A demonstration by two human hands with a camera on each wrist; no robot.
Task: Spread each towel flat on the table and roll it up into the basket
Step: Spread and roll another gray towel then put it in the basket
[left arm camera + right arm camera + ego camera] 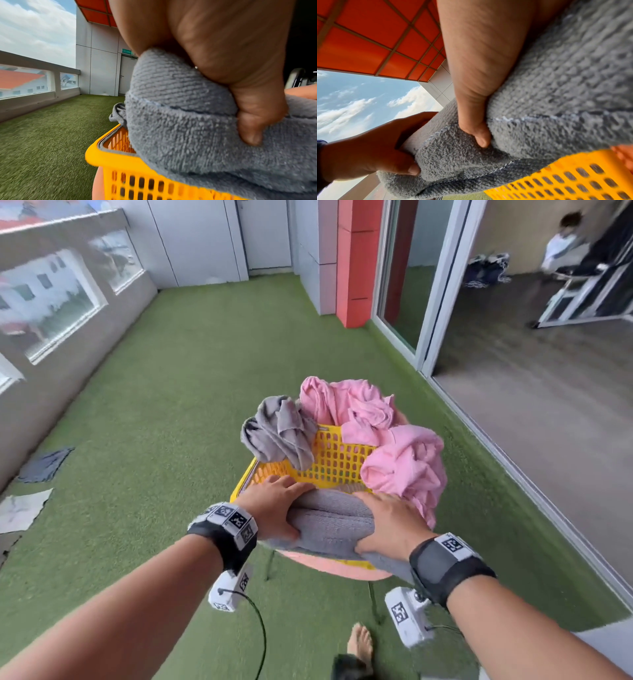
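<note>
A rolled grey towel [330,523] lies across the near rim of the yellow basket [337,463], which stands on a small pink table [329,565]. My left hand [274,508] grips the roll's left end, thumb underneath. My right hand [390,525] grips its right end. In the left wrist view the grey towel [188,128] fills the frame above the basket rim [109,158]. In the right wrist view the thumb presses into the grey towel [547,108], with the left hand [373,152] at its far end. A crumpled grey towel [281,433] and pink towels [394,446] hang over the basket.
Green artificial turf [171,405] covers the floor. Two cloths [37,474] lie on it by the left wall. A sliding glass door frame [428,302] opens to a room on the right, where a person [561,244] is. My bare foot [359,645] stands below the table.
</note>
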